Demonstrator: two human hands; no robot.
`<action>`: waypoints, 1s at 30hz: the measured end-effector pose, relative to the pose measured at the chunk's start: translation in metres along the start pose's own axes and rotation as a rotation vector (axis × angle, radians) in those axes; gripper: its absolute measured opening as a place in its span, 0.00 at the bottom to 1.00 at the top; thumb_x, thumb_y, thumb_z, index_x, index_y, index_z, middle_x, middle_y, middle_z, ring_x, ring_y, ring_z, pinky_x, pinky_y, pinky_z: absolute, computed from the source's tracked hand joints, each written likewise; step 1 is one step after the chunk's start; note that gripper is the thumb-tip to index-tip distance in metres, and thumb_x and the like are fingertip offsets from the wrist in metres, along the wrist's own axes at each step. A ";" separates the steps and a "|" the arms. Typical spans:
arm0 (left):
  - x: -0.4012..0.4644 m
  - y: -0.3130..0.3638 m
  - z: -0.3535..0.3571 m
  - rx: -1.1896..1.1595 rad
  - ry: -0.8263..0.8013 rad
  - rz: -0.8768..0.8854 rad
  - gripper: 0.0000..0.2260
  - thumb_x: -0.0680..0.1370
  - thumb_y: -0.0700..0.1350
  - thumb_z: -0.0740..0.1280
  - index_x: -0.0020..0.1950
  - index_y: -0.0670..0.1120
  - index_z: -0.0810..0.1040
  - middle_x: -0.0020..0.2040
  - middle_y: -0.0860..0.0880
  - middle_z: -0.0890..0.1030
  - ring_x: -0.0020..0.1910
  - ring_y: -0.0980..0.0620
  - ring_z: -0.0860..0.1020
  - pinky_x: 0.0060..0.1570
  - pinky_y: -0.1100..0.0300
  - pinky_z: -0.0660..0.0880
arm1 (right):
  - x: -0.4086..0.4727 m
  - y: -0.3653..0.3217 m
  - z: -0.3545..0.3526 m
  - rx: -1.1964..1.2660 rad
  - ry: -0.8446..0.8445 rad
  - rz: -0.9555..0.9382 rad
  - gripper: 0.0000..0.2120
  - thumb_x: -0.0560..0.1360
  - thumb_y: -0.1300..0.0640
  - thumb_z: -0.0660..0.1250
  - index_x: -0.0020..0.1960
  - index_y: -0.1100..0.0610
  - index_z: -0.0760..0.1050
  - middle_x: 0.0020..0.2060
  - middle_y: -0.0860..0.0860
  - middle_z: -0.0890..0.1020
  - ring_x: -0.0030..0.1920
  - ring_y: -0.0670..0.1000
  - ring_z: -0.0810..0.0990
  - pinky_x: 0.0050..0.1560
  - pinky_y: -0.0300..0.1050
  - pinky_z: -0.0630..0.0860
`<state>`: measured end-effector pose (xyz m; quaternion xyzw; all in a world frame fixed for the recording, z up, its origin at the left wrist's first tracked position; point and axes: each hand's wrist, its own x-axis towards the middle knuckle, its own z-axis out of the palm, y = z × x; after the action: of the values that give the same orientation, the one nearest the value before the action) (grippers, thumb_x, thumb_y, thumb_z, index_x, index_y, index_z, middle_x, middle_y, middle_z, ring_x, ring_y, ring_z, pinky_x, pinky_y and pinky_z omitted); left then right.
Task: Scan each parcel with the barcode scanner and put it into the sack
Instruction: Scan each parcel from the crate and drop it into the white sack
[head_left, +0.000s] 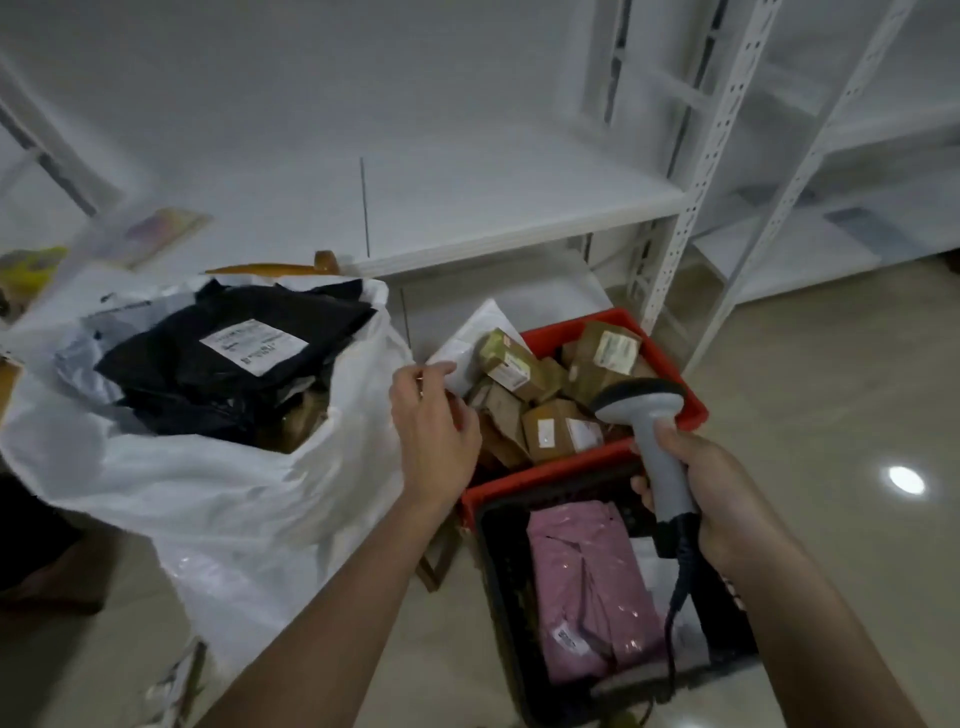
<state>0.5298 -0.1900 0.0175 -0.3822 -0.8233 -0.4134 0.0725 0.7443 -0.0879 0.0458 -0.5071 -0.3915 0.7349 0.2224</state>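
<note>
Two hands work above parcels on a warehouse floor: at left a white sack (208, 478) stands open with a black parcel (228, 358) on top. The left hand (434, 426), fingers loosely curled, touches a white parcel (480, 332) at the edge of a red crate (691, 405) of small cardboard boxes (556, 431). The right hand (722, 499) grips a grey barcode scanner (644, 415) above a pink parcel (587, 587) in a black crate (493, 571).
</note>
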 end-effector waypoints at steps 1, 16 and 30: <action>-0.012 0.000 0.020 0.010 -0.083 0.012 0.17 0.73 0.35 0.68 0.60 0.42 0.74 0.58 0.43 0.70 0.58 0.48 0.70 0.61 0.56 0.71 | 0.008 0.006 -0.017 -0.007 0.038 0.014 0.15 0.82 0.48 0.62 0.52 0.59 0.78 0.30 0.53 0.83 0.26 0.49 0.80 0.26 0.41 0.76; -0.280 -0.113 0.304 -0.081 -0.702 -1.370 0.21 0.71 0.32 0.73 0.62 0.32 0.72 0.59 0.33 0.77 0.50 0.40 0.80 0.41 0.55 0.82 | 0.133 0.179 -0.221 -0.006 0.334 0.288 0.12 0.79 0.47 0.66 0.54 0.54 0.80 0.41 0.54 0.86 0.33 0.49 0.83 0.32 0.45 0.78; -0.238 -0.104 0.285 -0.279 -0.491 -1.587 0.08 0.76 0.28 0.65 0.40 0.38 0.75 0.42 0.42 0.77 0.27 0.50 0.76 0.18 0.67 0.71 | 0.130 0.140 -0.193 0.023 0.282 0.300 0.13 0.80 0.48 0.64 0.55 0.57 0.78 0.45 0.55 0.84 0.32 0.49 0.82 0.34 0.45 0.77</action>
<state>0.6798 -0.1536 -0.3355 0.2252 -0.7815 -0.3448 -0.4687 0.8818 -0.0094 -0.1749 -0.6549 -0.2683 0.6860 0.1690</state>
